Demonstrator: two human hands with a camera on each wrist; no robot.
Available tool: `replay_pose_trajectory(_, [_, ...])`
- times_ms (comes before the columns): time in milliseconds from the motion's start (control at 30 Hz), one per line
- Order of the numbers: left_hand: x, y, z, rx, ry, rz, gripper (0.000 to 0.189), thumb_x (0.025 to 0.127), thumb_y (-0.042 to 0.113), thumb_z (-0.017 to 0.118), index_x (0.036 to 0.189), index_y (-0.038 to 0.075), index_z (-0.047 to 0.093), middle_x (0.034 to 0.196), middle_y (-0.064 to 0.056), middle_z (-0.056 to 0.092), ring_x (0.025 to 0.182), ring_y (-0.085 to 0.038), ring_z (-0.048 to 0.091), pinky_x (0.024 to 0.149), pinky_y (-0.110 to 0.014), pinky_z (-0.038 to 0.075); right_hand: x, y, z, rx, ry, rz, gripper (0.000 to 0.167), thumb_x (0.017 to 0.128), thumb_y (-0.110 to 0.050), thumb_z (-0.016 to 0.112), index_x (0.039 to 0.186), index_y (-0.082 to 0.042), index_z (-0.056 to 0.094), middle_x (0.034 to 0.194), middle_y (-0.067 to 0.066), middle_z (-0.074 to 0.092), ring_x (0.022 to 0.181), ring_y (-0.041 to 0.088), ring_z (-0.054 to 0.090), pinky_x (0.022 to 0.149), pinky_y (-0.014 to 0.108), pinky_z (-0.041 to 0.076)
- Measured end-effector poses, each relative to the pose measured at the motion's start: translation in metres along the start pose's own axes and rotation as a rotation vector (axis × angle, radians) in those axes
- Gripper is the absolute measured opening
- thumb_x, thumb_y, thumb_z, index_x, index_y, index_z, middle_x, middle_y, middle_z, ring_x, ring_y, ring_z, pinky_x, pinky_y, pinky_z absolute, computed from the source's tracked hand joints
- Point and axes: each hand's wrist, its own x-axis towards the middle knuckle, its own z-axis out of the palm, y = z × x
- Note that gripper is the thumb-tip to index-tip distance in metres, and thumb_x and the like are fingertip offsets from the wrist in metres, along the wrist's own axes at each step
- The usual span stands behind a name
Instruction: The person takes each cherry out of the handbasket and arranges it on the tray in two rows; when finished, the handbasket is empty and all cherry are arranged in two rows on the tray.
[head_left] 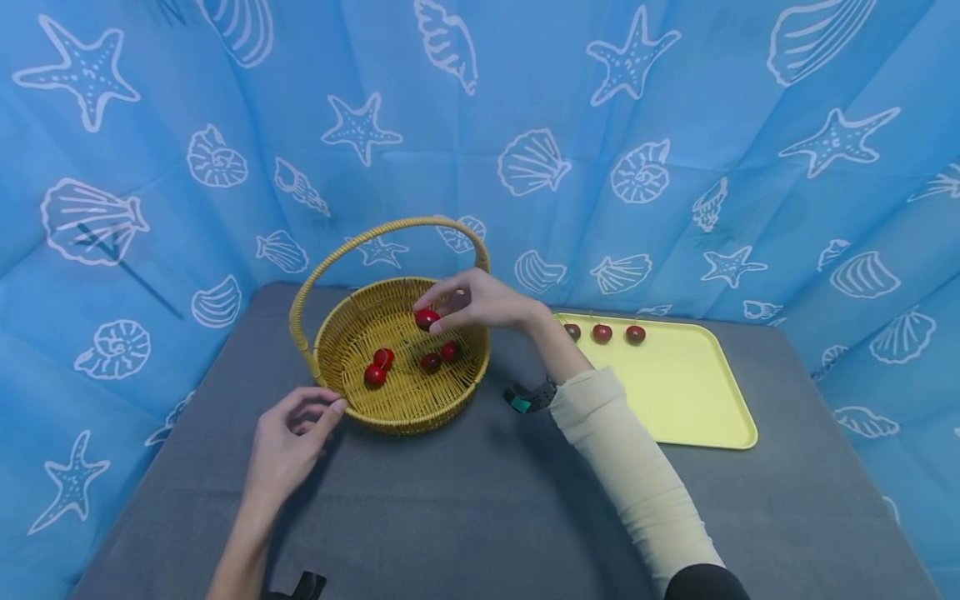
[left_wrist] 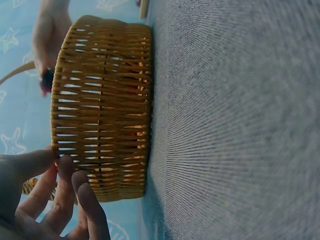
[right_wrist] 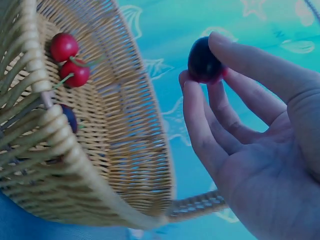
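My right hand (head_left: pixel 480 302) pinches a dark red cherry (head_left: pixel 427 318) between thumb and fingertips, above the inside of a wicker basket (head_left: pixel 405 421). The right wrist view shows that cherry (right_wrist: pixel 205 60) held up beside the basket wall. Several red cherries, some with green stems, lie on the basket's woven floor, among them one nearer the front left (head_left: pixel 375 375). My left hand (head_left: pixel 288 446) grips the basket's rim at its near left side. In the left wrist view, thumb and fingers (left_wrist: pixel 65 187) of this hand meet at the rim.
A yellow tray (head_left: pixel 690 392) stands to the right on the grey tabletop (head_left: pixel 450 517), with three cherries along its far edge, partly behind my right arm. The basket's tall handle (head_left: pixel 397 223) arches over its far side. A blue curtain (head_left: pixel 480 108) hangs close behind.
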Motion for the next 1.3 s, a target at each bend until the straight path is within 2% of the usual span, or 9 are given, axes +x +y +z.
replay_pose_trajectory(167, [0.0,-0.001,0.0,0.006,-0.001,0.0,0.028,0.106,0.036,0.073,0.122,0.014,0.073,0.104,-0.018,0.08,0.062,-0.024,0.069,0.056,-0.027,0.054,-0.024,-0.008,-0.012,0.101,-0.015,-0.056,0.042,0.092,-0.009,0.085,0.133,-0.005,0.074,0.143,0.012,0.071,0.136,0.025,0.069,0.113,0.041,0.057])
replay_pose_trajectory(300, [0.0,-0.001,0.0,0.0,-0.001,0.006,0.028,0.106,0.037,0.073,0.122,0.013,0.073,0.103,-0.018,0.08,0.061,-0.022,0.068,0.056,-0.027,0.054,-0.048,-0.009,-0.028,0.122,0.006,-0.062,0.04,0.092,-0.006,0.084,0.131,-0.005,0.074,0.141,0.013,0.07,0.139,0.027,0.068,0.107,0.038,0.06])
replay_pose_trajectory(467, [0.0,-0.001,0.0,-0.005,0.006,0.02,0.027,0.105,0.036,0.074,0.121,0.013,0.074,0.101,-0.018,0.08,0.06,-0.019,0.068,0.056,-0.027,0.055,-0.081,0.001,-0.051,0.124,0.079,0.005,0.039,0.092,-0.003,0.083,0.13,-0.005,0.074,0.135,0.009,0.073,0.135,0.027,0.07,0.1,0.036,0.063])
replay_pose_trajectory(567, [0.0,-0.002,0.0,-0.001,0.006,0.02,0.028,0.105,0.036,0.074,0.121,0.013,0.074,0.101,-0.018,0.08,0.061,-0.021,0.069,0.056,-0.028,0.055,-0.103,0.01,-0.066,0.068,0.127,0.064,0.038,0.093,-0.007,0.083,0.13,-0.007,0.074,0.131,0.007,0.075,0.126,0.023,0.075,0.098,0.033,0.063])
replay_pose_trajectory(700, [0.001,-0.004,0.0,0.004,0.002,0.016,0.029,0.106,0.037,0.074,0.121,0.013,0.074,0.103,-0.019,0.08,0.061,-0.023,0.07,0.056,-0.028,0.056,-0.133,0.024,-0.085,-0.007,0.185,0.158,0.037,0.095,-0.013,0.084,0.131,-0.011,0.074,0.123,0.006,0.079,0.106,0.019,0.08,0.088,0.029,0.061])
replay_pose_trajectory(800, [0.001,-0.004,0.0,0.01,0.002,0.012,0.028,0.106,0.037,0.073,0.121,0.013,0.073,0.103,-0.019,0.08,0.062,-0.023,0.07,0.056,-0.028,0.055,-0.154,0.035,-0.096,-0.023,0.225,0.203,0.037,0.096,-0.013,0.082,0.132,-0.009,0.073,0.124,0.007,0.077,0.103,0.019,0.079,0.087,0.031,0.061])
replay_pose_trajectory(933, [0.0,-0.003,0.0,0.011,0.002,0.012,0.028,0.106,0.037,0.073,0.121,0.013,0.073,0.104,-0.02,0.08,0.062,-0.022,0.07,0.056,-0.028,0.056,-0.182,0.051,-0.109,-0.042,0.278,0.265,0.04,0.098,-0.015,0.081,0.136,-0.008,0.072,0.133,0.008,0.073,0.113,0.014,0.076,0.096,0.028,0.059])
replay_pose_trajectory(1167, [0.0,-0.003,0.0,0.015,0.001,0.015,0.029,0.106,0.037,0.073,0.121,0.013,0.073,0.104,-0.019,0.079,0.063,-0.022,0.069,0.057,-0.027,0.056,-0.223,0.083,-0.128,-0.098,0.319,0.377,0.049,0.101,-0.023,0.08,0.144,-0.006,0.066,0.132,-0.002,0.076,0.116,0.0,0.072,0.1,0.023,0.053])
replay_pose_trajectory(1300, [0.0,-0.003,0.0,0.014,0.002,0.017,0.028,0.106,0.036,0.073,0.121,0.013,0.073,0.104,-0.019,0.08,0.062,-0.022,0.069,0.057,-0.027,0.055,-0.24,0.1,-0.134,-0.164,0.34,0.452,0.05,0.102,-0.03,0.078,0.147,-0.01,0.065,0.144,0.007,0.07,0.124,-0.004,0.062,0.102,0.025,0.05])
